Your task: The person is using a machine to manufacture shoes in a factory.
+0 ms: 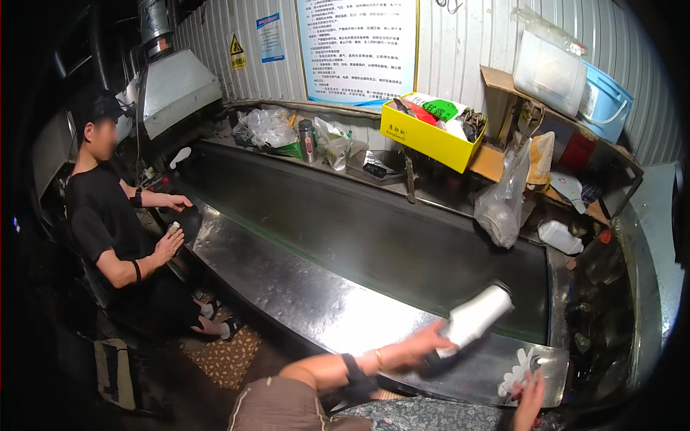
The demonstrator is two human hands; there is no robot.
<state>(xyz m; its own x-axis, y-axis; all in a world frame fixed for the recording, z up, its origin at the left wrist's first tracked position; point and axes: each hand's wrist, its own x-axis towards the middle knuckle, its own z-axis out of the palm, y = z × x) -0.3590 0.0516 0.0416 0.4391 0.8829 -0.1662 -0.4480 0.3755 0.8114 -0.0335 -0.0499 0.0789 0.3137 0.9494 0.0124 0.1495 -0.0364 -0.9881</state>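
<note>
My left hand (420,346) is closed around a white bottle (478,317) with a dark rim at its upper end. The bottle is tilted and motion-blurred, over the near edge of a dark conveyor belt (345,237). My right hand (530,399) is at the lower right, its fingers apart, beside a small cluster of white pieces (519,370). These lie on the shiny metal ledge (323,291); their kind is hard to make out. Whether my fingertips touch them I cannot tell.
A co-worker (108,208) in black sits at the left, a small pale item in one hand. Across the belt are a thermos (307,140), plastic bags (266,129), a yellow box (431,133) and a hanging bag (499,208). A white jug (560,237) lies at the belt's right end.
</note>
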